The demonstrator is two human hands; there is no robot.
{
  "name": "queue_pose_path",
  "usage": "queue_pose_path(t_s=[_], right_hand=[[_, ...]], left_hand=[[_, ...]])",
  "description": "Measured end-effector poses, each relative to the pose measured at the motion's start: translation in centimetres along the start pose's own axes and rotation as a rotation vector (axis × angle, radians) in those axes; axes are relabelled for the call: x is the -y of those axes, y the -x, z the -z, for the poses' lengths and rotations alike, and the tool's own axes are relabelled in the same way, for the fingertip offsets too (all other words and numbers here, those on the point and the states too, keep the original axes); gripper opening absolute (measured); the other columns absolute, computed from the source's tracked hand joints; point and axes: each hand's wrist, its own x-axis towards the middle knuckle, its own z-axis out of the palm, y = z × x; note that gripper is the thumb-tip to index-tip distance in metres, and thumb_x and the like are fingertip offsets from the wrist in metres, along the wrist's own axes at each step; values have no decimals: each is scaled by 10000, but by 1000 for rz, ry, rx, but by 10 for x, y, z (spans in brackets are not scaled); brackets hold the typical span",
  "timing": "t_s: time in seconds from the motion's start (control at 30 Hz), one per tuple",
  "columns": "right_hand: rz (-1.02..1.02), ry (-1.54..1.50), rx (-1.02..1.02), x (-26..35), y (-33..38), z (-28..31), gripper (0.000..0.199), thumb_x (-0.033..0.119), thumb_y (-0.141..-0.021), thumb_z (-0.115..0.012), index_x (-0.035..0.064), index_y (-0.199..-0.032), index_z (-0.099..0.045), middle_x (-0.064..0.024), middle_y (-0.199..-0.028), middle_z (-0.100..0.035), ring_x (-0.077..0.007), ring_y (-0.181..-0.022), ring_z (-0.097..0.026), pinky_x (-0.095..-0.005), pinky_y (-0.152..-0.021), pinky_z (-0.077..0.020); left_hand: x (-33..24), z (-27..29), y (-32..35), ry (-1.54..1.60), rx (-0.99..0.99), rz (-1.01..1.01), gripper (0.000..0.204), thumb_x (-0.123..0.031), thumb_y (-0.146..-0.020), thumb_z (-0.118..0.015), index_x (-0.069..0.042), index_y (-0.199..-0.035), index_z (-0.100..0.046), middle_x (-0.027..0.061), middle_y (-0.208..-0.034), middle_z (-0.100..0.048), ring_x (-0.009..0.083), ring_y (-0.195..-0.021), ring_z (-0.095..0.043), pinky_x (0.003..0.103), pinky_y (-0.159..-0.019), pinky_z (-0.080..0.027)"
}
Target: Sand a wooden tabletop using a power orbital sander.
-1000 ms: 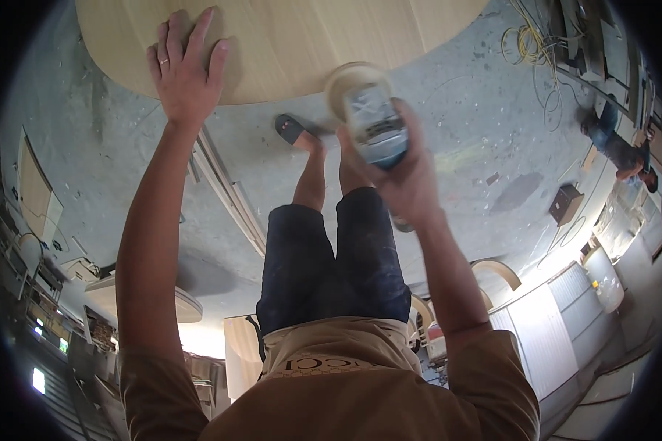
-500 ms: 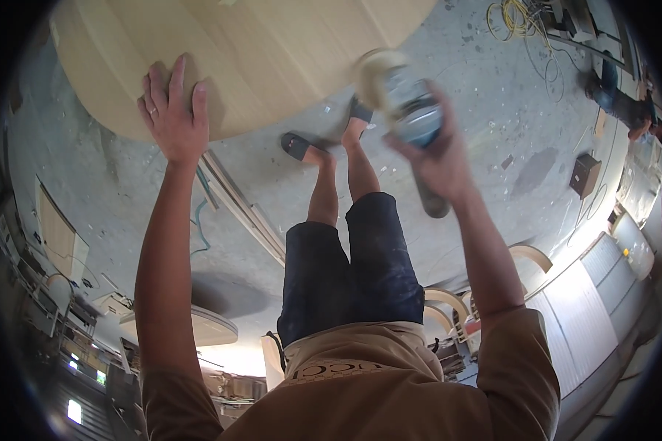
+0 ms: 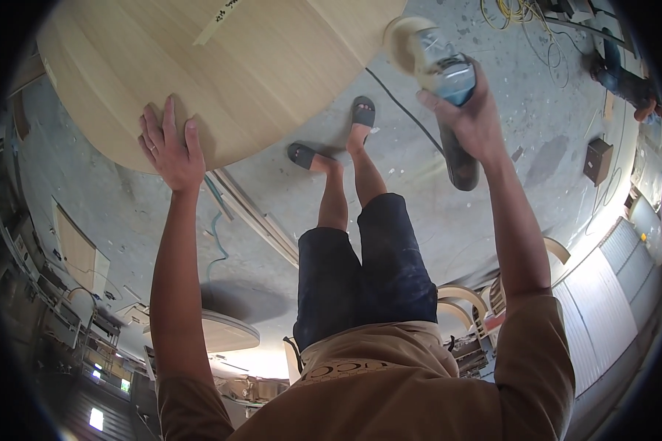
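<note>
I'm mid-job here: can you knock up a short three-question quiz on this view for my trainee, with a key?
1. Which hand holds the power tool?
2. True or false: the left hand is clenched in a fist.
3. What colour is the coil on the floor near the top right of the picture? a) red b) yellow c) blue

Key:
1. The right hand.
2. False: it lies on the board with its fingers stretched out.
3. b) yellow.
</note>
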Motion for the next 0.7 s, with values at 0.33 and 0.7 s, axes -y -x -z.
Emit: queue_pose_path(t_s=[0.33,0.7], right_hand=[[78,231,415,15,44,-39,1007,369,-783,-903,75,-1564,-339,-296,-1143,-714,-498,-1097,-683,-522,-904,-580],[46,209,184,13,-79,55,908,424,-785,-914,-62,-1423,-490,-262,-1170,-737,-402,-1140,-720,-430,-969,-559]], left_hand=[[0,6,3,-1,42,-4,623,-515,-1074,-468,-165,-1589,-492,255,-1656,-371,474,-1511,-353,608,-1215,-269],[-3,12,4,-17,87,31,648,-527,-1084,-416,-133,-1595,-474,250,-1678,-336,469,-1538,-317,618,-1230,-242]])
